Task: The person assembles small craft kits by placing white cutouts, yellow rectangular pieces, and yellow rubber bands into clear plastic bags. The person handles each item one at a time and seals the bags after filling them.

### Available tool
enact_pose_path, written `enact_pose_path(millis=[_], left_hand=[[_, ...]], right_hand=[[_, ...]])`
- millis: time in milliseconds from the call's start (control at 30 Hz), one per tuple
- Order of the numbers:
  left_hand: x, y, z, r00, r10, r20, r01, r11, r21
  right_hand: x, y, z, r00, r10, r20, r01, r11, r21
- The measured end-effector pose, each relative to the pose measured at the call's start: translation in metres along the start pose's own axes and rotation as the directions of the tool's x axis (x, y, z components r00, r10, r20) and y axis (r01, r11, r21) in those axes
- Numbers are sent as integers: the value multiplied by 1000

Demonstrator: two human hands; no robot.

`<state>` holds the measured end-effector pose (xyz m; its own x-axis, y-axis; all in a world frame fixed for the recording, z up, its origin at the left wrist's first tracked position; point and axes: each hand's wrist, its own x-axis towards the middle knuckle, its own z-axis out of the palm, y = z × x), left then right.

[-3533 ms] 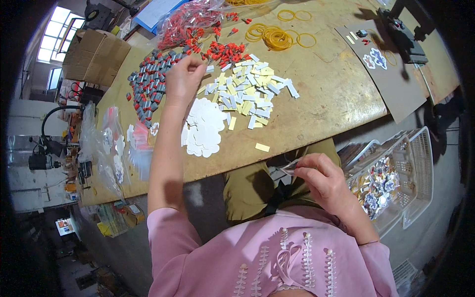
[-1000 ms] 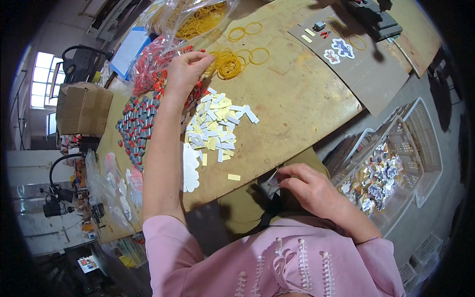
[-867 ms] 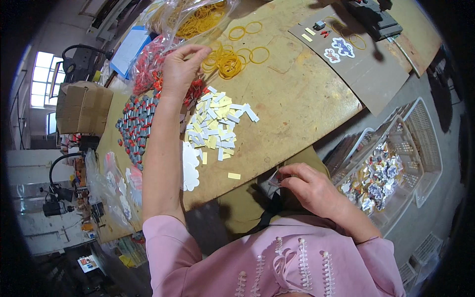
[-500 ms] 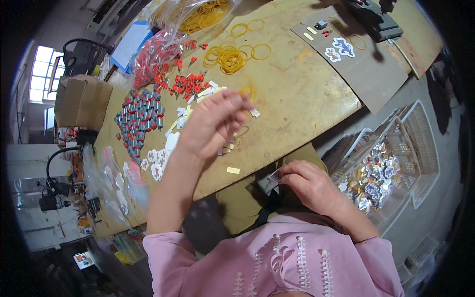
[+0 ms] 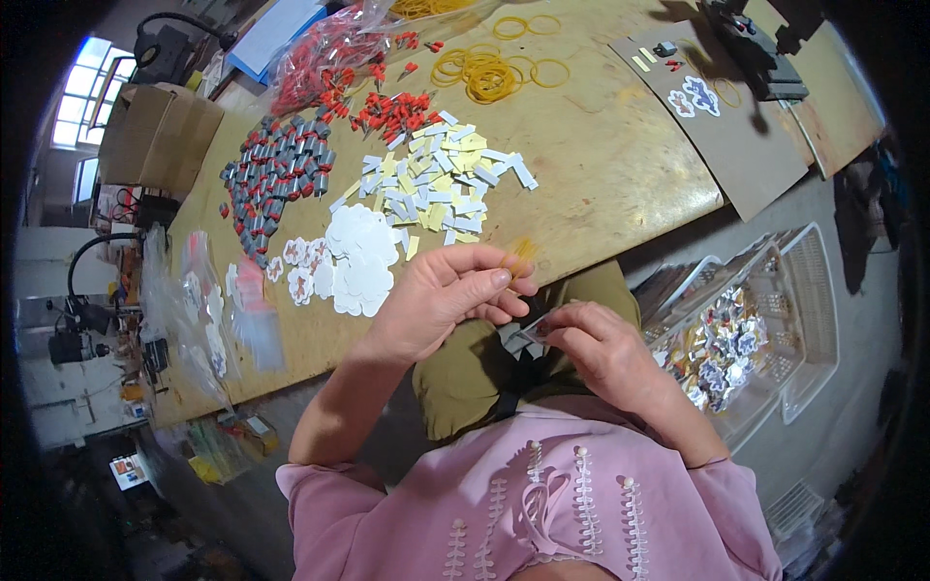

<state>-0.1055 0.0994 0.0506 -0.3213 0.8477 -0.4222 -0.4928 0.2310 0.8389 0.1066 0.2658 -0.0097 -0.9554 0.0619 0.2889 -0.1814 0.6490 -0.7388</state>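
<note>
My left hand point(image 5: 448, 295) hovers over my lap with a yellow rubber band point(image 5: 518, 254) pinched in its fingertips. My right hand point(image 5: 593, 341) sits just beside it, gripping a small stack of flat packets point(image 5: 531, 331) at my lap. The two hands nearly touch. On the wooden table point(image 5: 620, 165) in front lie a heap of white and yellow paper strips point(image 5: 436, 184), white flower-shaped cards point(image 5: 356, 257), and a pile of yellow rubber bands point(image 5: 489, 73).
Red and grey small parts point(image 5: 276, 179) cover the table's left side, with loose red pieces point(image 5: 392, 111) and clear bags point(image 5: 325, 48) behind. A white plastic basket point(image 5: 751, 334) of finished packets stands at my right. Plastic bags point(image 5: 208, 310) lie near the table's left end.
My left hand reached to the rubber band pile at the far side of the table, then came back to my lap with one band. My right hand stayed at my lap.
</note>
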Motion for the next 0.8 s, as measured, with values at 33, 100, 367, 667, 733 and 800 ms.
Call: enact_pose_path(millis=[33,100,367,667,733,800], left_hand=[[-2,-1,-2,1000,-2,8,2,1000,22],[-5,-4,-5,1000,-7,22,6,998,67],[-16,-6,-5,1000,5,-5,-4,987,161],[-32,-12,7,966,212,-150,-74,779,622],[-30,-20,10,855,512,-85,-269,577,771],[-35,-20,11,776,631,20,-278,314,908]], right_hand=[[0,-1,1,1000,-1,5,1,1000,4],[1,-3,3,1000,-8,5,8,1000,-2],[5,-9,6,999,-49,8,49,999,-22],[6,-11,11,1000,-9,16,8,1000,5],[8,-12,11,1000,2,30,-2,1000,22],[7,-14,15,1000,17,24,-18,999,51]])
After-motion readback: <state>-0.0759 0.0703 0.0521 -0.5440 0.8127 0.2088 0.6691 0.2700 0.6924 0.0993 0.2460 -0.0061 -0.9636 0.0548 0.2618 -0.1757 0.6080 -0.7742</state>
